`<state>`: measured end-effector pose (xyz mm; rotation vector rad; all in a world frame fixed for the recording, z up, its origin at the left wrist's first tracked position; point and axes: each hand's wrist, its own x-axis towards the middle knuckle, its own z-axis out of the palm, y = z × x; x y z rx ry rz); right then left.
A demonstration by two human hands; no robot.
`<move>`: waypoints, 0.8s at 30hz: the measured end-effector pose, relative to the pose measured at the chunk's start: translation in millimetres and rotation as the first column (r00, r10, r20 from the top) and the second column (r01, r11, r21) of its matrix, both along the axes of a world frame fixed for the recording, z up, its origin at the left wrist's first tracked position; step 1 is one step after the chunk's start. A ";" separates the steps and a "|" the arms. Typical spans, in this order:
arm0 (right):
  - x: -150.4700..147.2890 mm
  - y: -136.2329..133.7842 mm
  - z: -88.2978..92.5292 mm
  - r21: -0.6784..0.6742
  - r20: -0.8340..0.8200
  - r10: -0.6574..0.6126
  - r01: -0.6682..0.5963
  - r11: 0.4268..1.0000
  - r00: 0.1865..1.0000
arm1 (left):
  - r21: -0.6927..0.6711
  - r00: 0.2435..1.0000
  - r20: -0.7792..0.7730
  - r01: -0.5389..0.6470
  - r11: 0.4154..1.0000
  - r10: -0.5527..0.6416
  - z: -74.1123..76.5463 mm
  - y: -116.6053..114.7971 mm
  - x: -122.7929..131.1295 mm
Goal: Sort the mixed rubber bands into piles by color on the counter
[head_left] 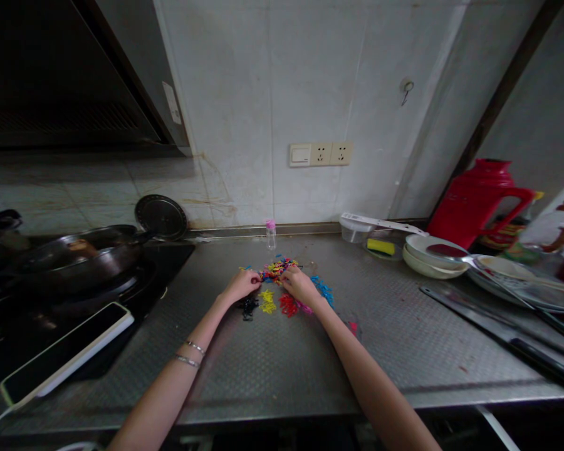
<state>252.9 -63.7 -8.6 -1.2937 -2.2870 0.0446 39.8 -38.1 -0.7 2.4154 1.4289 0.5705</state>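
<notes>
Nearest to us, the front edge of the metal counter [263, 410] ran below two bare forearms, and we saw two bracelets [188, 361] on the left one. On our left, a phone-like device [70, 351] with a dark screen lay partly over the black hob [173, 255].

Farther in, we found small pieces sorted by colour on the counter: a black pile [249, 307], then a yellow pile [267, 302], a red pile [288, 305] and a pink pile [304, 307] beside the red one, partly hidden by the right hand [301, 287]. A blue pile [324, 290] lay just to the right of that hand.

The left hand [242, 284] had its fingertips drawn together at the left edge of a mixed heap [279, 269] of many colours, just beyond the sorted piles. The right hand bent its fingers down at the heap's right side. We could not tell whether either hand pinched a piece.

Behind the heap stood a clear bottle [271, 239] with a pink cap. We saw a yellow sponge [380, 247] to its right and, farther right, a red thermos jug [472, 203]. Beyond, wall sockets [331, 153] sat on the tiled wall [235, 94].
</notes>
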 end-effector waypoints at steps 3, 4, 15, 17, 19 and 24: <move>0.3 0.1 1.0 -0.001 -0.012 -0.008 0.008 1.000 1.000 | 0.032 1.000 -0.015 -0.007 0.999 0.008 -1.5 -0.6 0.8; 0.5 0.2 1.1 -0.004 -0.014 -0.011 0.011 1.000 1.000 | 0.039 1.000 -0.020 -0.010 0.999 0.011 -2.2 -0.8 1.1; 2.4 2.3 -1.8 0.038 -0.031 -0.008 0.009 0.999 0.999 | -0.090 0.994 0.084 0.082 0.993 -0.074 10.3 0.7 -8.5; 2.4 2.6 -1.7 0.031 -0.025 -0.012 0.013 0.999 1.000 | -0.185 0.986 0.095 0.151 0.971 -0.135 18.0 -1.3 -16.6; 2.4 3.1 -2.3 0.031 -0.027 -0.008 0.008 0.999 1.000 | -0.278 0.983 0.081 0.180 0.943 -0.164 26.0 -4.6 -24.9; 1.4 3.3 -4.3 0.032 -0.055 0.019 -0.017 0.999 0.998 | -0.385 0.992 0.063 0.127 0.914 -0.111 40.6 -11.4 -38.5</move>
